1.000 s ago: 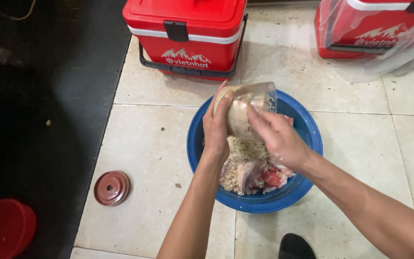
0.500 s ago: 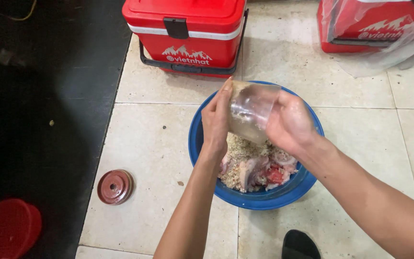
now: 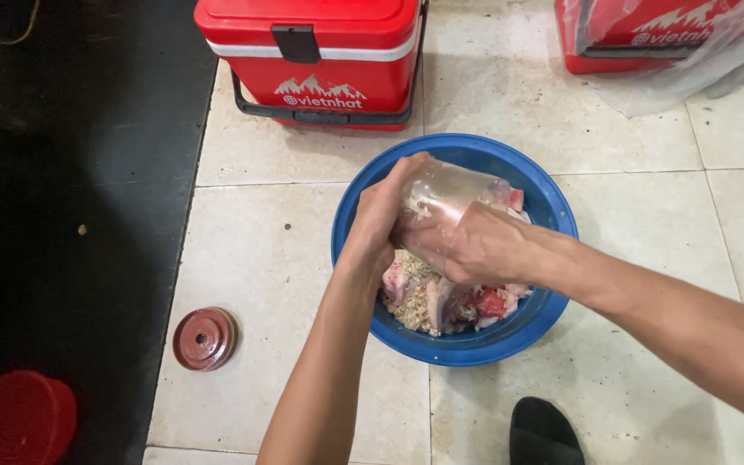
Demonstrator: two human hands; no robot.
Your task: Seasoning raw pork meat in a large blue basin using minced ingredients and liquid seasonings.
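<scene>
Floor, far left: red bucket (image 3: pixel 12 428), then a round dark-red lid (image 3: pixel 205 338) lying on the tile. Left hand (image 3: pixel 382 215) cups the base of a clear plastic jar (image 3: pixel 449 205); right hand (image 3: pixel 480 250) wraps it, fingers of both closed on it. The jar is tipped over the blue basin (image 3: pixel 389 185), which holds raw meat pieces (image 3: pixel 454 301) coated in pale crumbs. Keeping the mouth low inside the rim looks best. Red cooler (image 3: pixel 316 52) behind.

Scene was lit evenly from overhead; pale floor tiles (image 3: pixel 286 258) were rendered bright, dark mat (image 3: pixel 71 215) at left nearly black. Soft shadows were cast under the red cooler (image 3: pixel 320 52). Mild glare was seen on plastic sheet (image 3: pixel 691 69). Focus was sharp, slight blur at edges.
</scene>
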